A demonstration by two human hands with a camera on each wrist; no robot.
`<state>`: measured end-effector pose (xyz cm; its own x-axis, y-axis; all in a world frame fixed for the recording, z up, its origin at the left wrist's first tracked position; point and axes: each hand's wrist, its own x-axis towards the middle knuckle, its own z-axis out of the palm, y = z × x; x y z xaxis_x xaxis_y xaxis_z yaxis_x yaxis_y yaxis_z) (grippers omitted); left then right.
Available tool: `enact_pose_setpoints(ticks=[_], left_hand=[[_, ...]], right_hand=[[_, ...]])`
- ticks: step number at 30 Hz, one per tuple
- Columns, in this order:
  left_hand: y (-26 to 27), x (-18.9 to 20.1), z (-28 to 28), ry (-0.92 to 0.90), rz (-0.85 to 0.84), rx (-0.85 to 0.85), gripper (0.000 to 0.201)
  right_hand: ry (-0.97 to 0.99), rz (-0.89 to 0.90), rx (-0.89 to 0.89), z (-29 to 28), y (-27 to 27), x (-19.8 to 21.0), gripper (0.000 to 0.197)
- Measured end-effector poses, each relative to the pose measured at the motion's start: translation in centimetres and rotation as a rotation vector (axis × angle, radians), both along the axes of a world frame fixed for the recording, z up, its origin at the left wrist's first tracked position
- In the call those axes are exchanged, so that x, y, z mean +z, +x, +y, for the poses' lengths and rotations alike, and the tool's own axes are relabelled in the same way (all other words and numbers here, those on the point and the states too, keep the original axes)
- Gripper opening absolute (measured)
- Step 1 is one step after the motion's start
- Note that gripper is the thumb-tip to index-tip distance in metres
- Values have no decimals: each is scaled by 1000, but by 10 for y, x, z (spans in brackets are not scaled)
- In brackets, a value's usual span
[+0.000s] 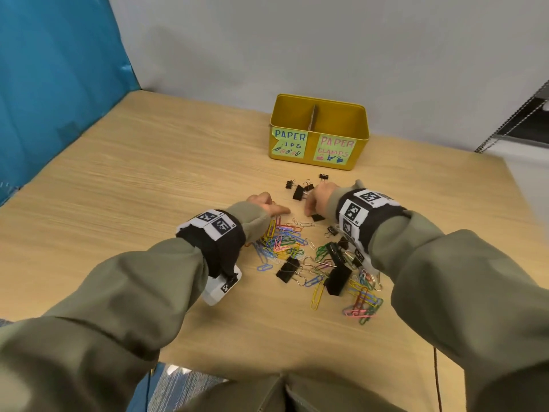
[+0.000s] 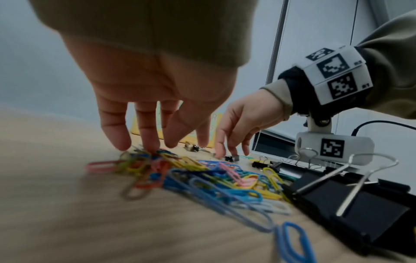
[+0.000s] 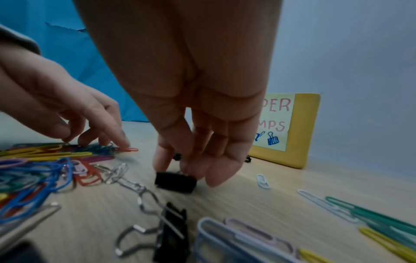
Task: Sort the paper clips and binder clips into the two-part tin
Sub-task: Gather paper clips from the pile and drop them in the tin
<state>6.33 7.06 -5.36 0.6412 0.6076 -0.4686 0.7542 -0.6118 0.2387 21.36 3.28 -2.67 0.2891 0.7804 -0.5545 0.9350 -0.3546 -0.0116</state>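
Note:
A yellow two-part tin [image 1: 319,135] stands at the back of the table; its left label reads paper clips, its right label paper clamps. Coloured paper clips [image 1: 282,239] lie in a heap in front of me, mixed with black binder clips [image 1: 287,269]. My left hand [image 1: 264,203] reaches down with spread fingers, and its fingertips [image 2: 148,144] touch the far edge of the paper clip heap [image 2: 202,174]. My right hand [image 3: 186,167] pinches a small black binder clip [image 3: 175,181] that rests on the table, thumb on one side and fingers on the other.
Several small binder clips [image 1: 303,185] lie between my hands and the tin. More paper clips [image 1: 361,298] spread out at the right. A blue panel [image 1: 53,84] borders the wooden table [image 1: 148,188] on the left, with a grey wall behind.

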Motion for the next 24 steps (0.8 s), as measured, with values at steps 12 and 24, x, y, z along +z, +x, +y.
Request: enact_pose_setpoints(ticks=[12, 24], left_hand=[[-33, 16, -1, -49, 105, -29, 111], [-31, -1, -17, -85, -44, 133, 66]], right_hand=[[-84, 94, 258, -13, -36, 1, 50], [23, 31, 282, -16, -60, -20, 81]])
